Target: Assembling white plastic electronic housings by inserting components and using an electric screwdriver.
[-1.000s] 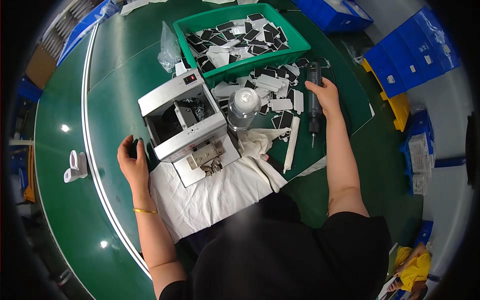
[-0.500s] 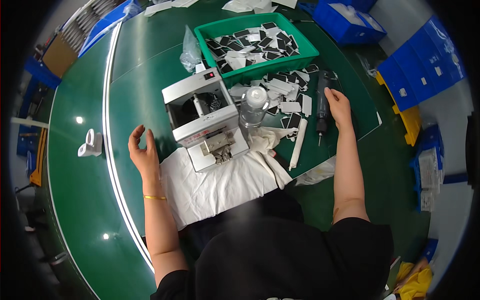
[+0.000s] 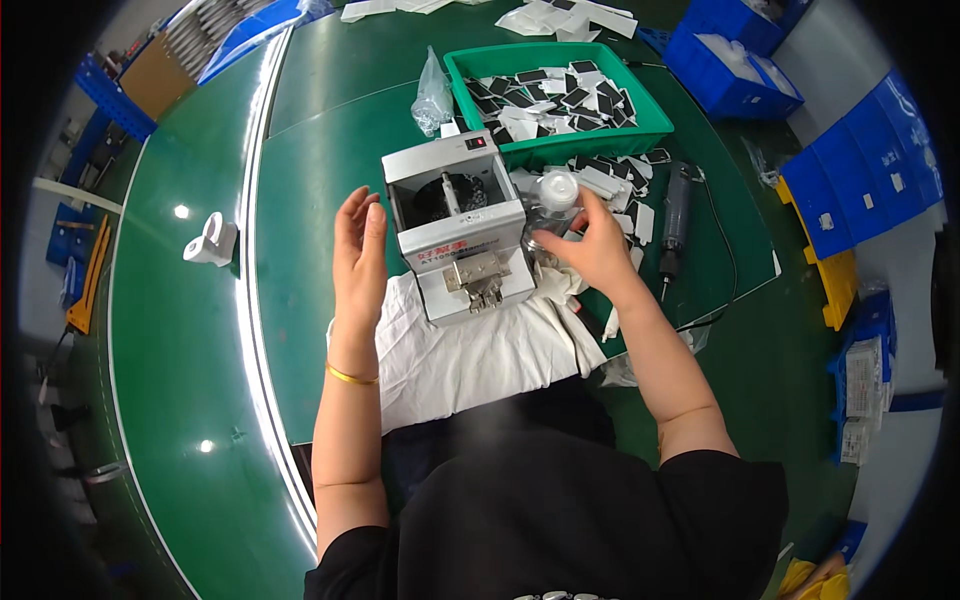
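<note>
A silver-grey screw feeder point(image 3: 470, 235) stands on a white cloth point(image 3: 460, 365), its top open over a dark tray of small screws. Just left of it is my left hand point(image 3: 360, 250), fingers loosely raised and holding nothing. On its right side stands a clear plastic bottle point(image 3: 556, 198) with a white cap. My right hand point(image 3: 598, 248) has its thumb across the front of the bottle and its fingers at the right side; part of the grip is hidden. Beyond my right hand lies a black electric screwdriver point(image 3: 676, 220) with a cord.
A green bin point(image 3: 520, 152) of small black-and-white flat pieces stands behind the feeder. More loose pieces point(image 3: 643, 222) lie in front of it. A plastic bag point(image 3: 432, 98) is left of the bin, and a white double-ring part point(image 3: 212, 240) farther left. Blue bins point(image 3: 850, 180) line the right.
My right hand has left the screwdriver and come in to the bottle. My left hand has risen closer to the feeder's left side. The whole view has shifted slightly.
</note>
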A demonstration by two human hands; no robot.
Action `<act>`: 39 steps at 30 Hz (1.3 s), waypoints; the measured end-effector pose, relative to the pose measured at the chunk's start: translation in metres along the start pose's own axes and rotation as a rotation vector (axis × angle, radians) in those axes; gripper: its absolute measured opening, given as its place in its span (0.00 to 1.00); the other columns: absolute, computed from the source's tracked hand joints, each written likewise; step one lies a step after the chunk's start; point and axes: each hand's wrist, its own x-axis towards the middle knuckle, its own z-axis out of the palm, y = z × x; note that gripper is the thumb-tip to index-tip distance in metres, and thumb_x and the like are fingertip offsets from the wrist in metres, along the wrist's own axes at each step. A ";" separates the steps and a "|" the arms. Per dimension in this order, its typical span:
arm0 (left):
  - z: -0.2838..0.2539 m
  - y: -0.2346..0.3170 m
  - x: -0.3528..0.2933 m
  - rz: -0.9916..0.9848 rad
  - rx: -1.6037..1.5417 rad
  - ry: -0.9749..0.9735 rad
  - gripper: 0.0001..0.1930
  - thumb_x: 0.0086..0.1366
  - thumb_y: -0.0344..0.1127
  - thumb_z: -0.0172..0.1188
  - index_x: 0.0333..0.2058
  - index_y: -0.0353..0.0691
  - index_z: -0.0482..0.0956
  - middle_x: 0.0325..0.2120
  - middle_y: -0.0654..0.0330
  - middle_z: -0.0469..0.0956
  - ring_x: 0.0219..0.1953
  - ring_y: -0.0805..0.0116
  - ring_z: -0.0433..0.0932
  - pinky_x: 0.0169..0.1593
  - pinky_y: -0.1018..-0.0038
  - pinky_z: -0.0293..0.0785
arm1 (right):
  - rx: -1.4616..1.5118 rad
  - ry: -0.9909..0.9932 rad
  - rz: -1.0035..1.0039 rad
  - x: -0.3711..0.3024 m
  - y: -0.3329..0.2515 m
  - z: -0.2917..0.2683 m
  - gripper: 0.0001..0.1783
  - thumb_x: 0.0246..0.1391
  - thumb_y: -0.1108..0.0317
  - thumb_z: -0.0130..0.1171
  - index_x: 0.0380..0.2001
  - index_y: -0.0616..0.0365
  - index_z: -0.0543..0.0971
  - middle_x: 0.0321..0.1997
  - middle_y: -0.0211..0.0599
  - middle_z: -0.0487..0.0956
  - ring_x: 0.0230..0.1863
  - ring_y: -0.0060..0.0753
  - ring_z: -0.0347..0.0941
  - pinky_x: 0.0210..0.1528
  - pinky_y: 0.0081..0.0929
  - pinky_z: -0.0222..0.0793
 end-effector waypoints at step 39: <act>0.027 0.040 0.012 -0.382 -0.622 -0.077 0.38 0.67 0.68 0.40 0.62 0.42 0.65 0.54 0.57 0.72 0.52 0.63 0.74 0.55 0.67 0.72 | 0.650 0.014 -0.567 0.038 -0.046 0.055 0.31 0.64 0.72 0.49 0.68 0.60 0.55 0.69 0.45 0.61 0.68 0.36 0.59 0.69 0.33 0.55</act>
